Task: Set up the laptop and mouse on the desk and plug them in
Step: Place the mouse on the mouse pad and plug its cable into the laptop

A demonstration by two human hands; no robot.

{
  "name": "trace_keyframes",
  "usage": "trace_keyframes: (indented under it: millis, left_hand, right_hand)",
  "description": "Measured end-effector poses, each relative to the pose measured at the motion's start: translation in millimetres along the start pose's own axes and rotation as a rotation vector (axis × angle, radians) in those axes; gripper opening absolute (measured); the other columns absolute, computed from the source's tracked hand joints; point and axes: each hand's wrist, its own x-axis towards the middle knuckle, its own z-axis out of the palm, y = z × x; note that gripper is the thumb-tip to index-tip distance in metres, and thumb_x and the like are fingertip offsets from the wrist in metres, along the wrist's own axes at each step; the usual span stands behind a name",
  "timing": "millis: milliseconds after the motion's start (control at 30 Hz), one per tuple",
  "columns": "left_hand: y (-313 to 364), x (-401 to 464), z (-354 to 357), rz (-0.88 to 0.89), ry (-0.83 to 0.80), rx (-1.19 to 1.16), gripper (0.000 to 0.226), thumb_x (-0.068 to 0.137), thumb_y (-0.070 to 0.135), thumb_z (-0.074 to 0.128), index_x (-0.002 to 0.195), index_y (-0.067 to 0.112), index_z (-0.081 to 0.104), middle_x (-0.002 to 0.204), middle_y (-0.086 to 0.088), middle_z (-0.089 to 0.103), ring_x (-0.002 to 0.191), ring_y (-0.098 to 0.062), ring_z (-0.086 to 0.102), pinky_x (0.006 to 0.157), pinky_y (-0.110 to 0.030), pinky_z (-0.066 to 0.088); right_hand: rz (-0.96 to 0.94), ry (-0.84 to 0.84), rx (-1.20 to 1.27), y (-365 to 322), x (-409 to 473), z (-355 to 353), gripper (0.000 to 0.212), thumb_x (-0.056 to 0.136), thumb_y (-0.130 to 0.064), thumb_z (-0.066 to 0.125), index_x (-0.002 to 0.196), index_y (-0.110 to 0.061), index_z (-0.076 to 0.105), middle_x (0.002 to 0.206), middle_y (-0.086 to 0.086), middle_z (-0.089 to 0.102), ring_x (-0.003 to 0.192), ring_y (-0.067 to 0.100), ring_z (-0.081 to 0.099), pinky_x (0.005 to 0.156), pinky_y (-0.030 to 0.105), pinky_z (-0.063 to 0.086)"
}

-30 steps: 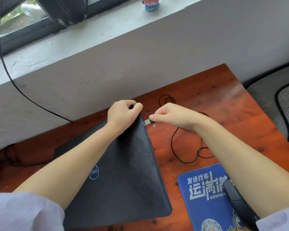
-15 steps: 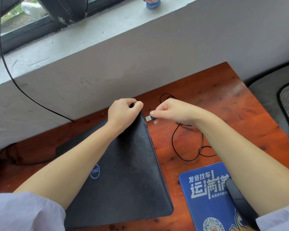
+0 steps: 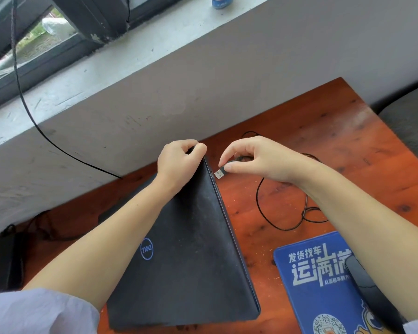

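Observation:
A closed black laptop (image 3: 191, 256) lies on the orange wooden desk (image 3: 343, 141), its right side tipped up. My left hand (image 3: 179, 162) grips the laptop's far right corner. My right hand (image 3: 253, 157) pinches the silver USB plug (image 3: 219, 174) of the mouse cable, with the plug's tip a small gap from the laptop's right edge. The black cable (image 3: 270, 213) loops across the desk behind my right arm. The black mouse (image 3: 369, 290) rests on a blue mouse pad (image 3: 309, 280) at the lower right, partly hidden by my right forearm.
A grey wall and window sill (image 3: 130, 59) rise right behind the desk. A black cord (image 3: 32, 116) hangs down from the window to the desk's back edge. A black power brick (image 3: 5, 259) sits at the far left. A grey chair seat (image 3: 413, 121) stands right of the desk.
My right hand has shifted a little and turned the USB plug, which stays just off the laptop's right edge. My left hand keeps its grip on the laptop corner.

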Motion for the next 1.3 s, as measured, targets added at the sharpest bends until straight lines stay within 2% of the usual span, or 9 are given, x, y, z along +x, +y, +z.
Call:
trace_keyframes:
  millis: [100,200,533,767,933,1000,1100,1200,1300]
  left_hand:
    - [-0.2,0.0,0.4,-0.004,-0.002,-0.001,0.034,0.073,0.027,0.044,0.048,0.020,0.022,0.053,0.003,0.018,0.054,-0.013,0.020,0.054,-0.031,0.019]
    - [-0.3,-0.3,0.3,-0.001,-0.002,-0.005,0.035,0.074,0.027,0.044,0.047,0.021,0.023,0.052,0.004,0.018,0.053,-0.012,0.020,0.054,-0.030,0.020]
    - [0.1,0.3,2.5,-0.013,0.002,-0.004,0.035,0.072,0.028,0.044,0.045,0.021,0.023,0.049,0.004,0.018,0.052,-0.012,0.020,0.052,-0.029,0.019]
    - [1.4,0.4,4.3,-0.018,0.006,0.018,0.035,0.072,0.029,0.044,0.045,0.020,0.024,0.050,0.003,0.019,0.053,-0.014,0.022,0.053,-0.030,0.021]
    - [1.7,0.6,3.0,-0.008,0.012,0.021,0.033,0.072,0.028,0.043,0.047,0.019,0.024,0.051,0.001,0.020,0.054,-0.015,0.022,0.054,-0.031,0.021]
    - [1.6,1.0,2.9,-0.010,0.015,0.023,0.032,0.072,0.028,0.043,0.049,0.018,0.024,0.054,-0.002,0.020,0.056,-0.016,0.022,0.054,-0.032,0.021]
    - [1.7,1.0,2.8,-0.007,0.016,0.025,0.032,0.072,0.028,0.043,0.049,0.018,0.024,0.054,-0.002,0.020,0.056,-0.016,0.022,0.054,-0.031,0.021]
    - [1.9,0.5,3.7,-0.009,0.009,0.027,0.033,0.072,0.028,0.043,0.048,0.018,0.023,0.054,-0.003,0.020,0.056,-0.017,0.022,0.054,-0.032,0.021]
    - [1.2,0.6,4.3,-0.022,0.006,0.024,0.033,0.075,0.030,0.043,0.050,0.017,0.024,0.055,-0.003,0.021,0.055,-0.017,0.022,0.055,-0.032,0.021]
  right_hand:
    - [0.016,0.018,-0.001,-1.9,-1.6,-0.6,0.005,0.085,-0.027,0.063,0.087,-0.027,0.068,0.067,-0.004,0.067,0.063,0.007,0.058,0.065,0.021,0.045]
    - [0.036,0.018,0.042,-3.7,-2.3,2.0,0.008,0.087,-0.026,0.061,0.086,-0.022,0.068,0.053,-0.006,0.062,0.054,0.006,0.048,0.057,0.021,0.038]
    - [0.118,0.049,0.187,-6.9,-2.0,12.4,0.012,0.089,-0.018,0.058,0.080,-0.011,0.059,0.058,0.000,0.071,0.045,0.006,0.053,0.040,0.016,0.036]
    - [0.112,0.126,0.113,-6.1,-3.7,14.4,0.011,0.088,-0.021,0.058,0.080,-0.015,0.061,0.060,0.000,0.071,0.046,0.004,0.054,0.045,0.018,0.041]
    - [0.056,0.102,0.060,-2.4,-10.2,19.1,0.007,0.087,-0.020,0.062,0.093,-0.023,0.062,0.066,-0.005,0.069,0.053,0.001,0.054,0.050,0.015,0.042]
    - [0.024,0.091,-0.032,-2.5,-12.0,18.6,0.009,0.086,-0.020,0.063,0.094,-0.024,0.062,0.072,-0.009,0.069,0.064,0.000,0.059,0.059,0.013,0.045]
    - [0.018,0.053,-0.112,-4.9,-10.3,15.5,0.012,0.085,-0.018,0.064,0.096,-0.023,0.063,0.081,-0.016,0.067,0.084,0.001,0.063,0.082,0.023,0.050]
    - [0.007,0.009,-0.189,-9.2,-7.9,12.2,0.011,0.086,-0.022,0.064,0.097,-0.021,0.065,0.079,-0.018,0.065,0.081,-0.001,0.060,0.079,0.020,0.046]
    - [-0.008,0.003,-0.306,-13.6,-3.9,6.7,0.014,0.087,-0.029,0.063,0.098,-0.022,0.067,0.083,-0.007,0.068,0.078,0.014,0.062,0.073,0.026,0.047]
